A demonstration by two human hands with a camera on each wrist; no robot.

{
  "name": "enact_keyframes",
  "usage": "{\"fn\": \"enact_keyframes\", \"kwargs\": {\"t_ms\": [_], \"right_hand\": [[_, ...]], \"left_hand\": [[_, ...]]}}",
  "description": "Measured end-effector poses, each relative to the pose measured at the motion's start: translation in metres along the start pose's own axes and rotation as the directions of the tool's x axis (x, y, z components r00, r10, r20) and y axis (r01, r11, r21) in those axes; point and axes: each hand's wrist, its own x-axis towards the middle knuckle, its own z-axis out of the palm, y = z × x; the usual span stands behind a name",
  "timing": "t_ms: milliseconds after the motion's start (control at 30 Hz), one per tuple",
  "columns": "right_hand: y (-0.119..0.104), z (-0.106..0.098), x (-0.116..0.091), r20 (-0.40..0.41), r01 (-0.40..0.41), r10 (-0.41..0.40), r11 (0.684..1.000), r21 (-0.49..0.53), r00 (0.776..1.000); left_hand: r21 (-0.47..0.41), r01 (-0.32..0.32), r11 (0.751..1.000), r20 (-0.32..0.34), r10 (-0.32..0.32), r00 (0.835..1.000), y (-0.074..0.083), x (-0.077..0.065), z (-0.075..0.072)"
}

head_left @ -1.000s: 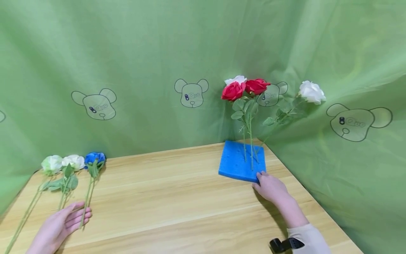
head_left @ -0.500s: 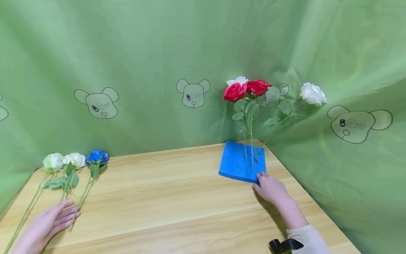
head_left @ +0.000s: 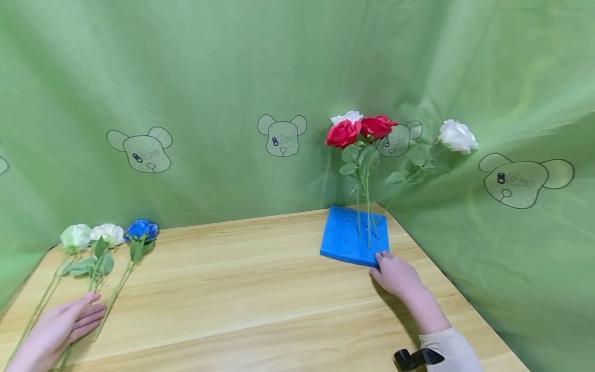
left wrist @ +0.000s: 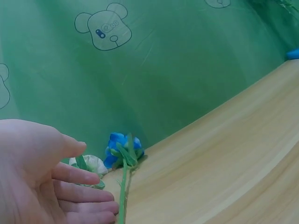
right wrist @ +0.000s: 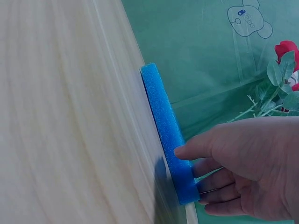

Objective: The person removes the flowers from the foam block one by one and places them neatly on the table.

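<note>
My left hand (head_left: pixel 65 325) has its fingers extended over the table at the left, palm turned inward. Its fingertips lie right beside the stem of a blue rose (head_left: pixel 141 230). A white rose (head_left: pixel 108 234) and a pale green-and-white flower (head_left: pixel 76 237) lie to the left of that one, their lower stems partly hidden by the hand. At the right, my right hand (head_left: pixel 397 274) pinches the near corner of a blue foam block (right wrist: pixel 163 126), thumb on its front face. Red roses (head_left: pixel 343 134) and white roses (head_left: pixel 457 136) stand in the foam, one white rose leaning far right.
The wooden table (head_left: pixel 223 289) meets a green curtain (head_left: pixel 209 77) printed with bear heads at the back and right. One white bloom (head_left: pixel 347 117) sits partly behind the red ones. A black device (head_left: pixel 418 358) is strapped on my right wrist.
My left hand has drifted left, and the lower stem of the blue rose has swung left with it. My right hand and the foam block stay in place.
</note>
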Motion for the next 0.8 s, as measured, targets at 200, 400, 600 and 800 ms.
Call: {"fn": "enact_keyframes", "kwargs": {"t_ms": [200, 400, 600, 800], "right_hand": [[-0.001, -0.001, -0.001, 0.011, -0.007, 0.007, 1.000, 0.003, 1.000], [-0.001, -0.003, 0.000, 0.013, -0.007, 0.007, 1.000, 0.006, 1.000], [0.000, -0.003, -0.001, 0.022, -0.017, 0.017, 1.000, 0.006, 1.000], [0.000, -0.002, 0.000, 0.011, -0.002, 0.002, 1.000, 0.000, 1.000]], "left_hand": [[0.069, -0.045, 0.997, -0.006, 0.045, 0.999, 0.002, -0.002, 0.003], [0.183, -0.105, 0.978, -0.055, 0.117, 0.992, 0.025, -0.007, 0.014], [0.269, -0.168, 0.948, -0.047, 0.187, 0.981, 0.049, -0.010, 0.028], [0.307, -0.223, 0.925, -0.034, 0.245, 0.969, 0.073, -0.007, 0.043]]}}
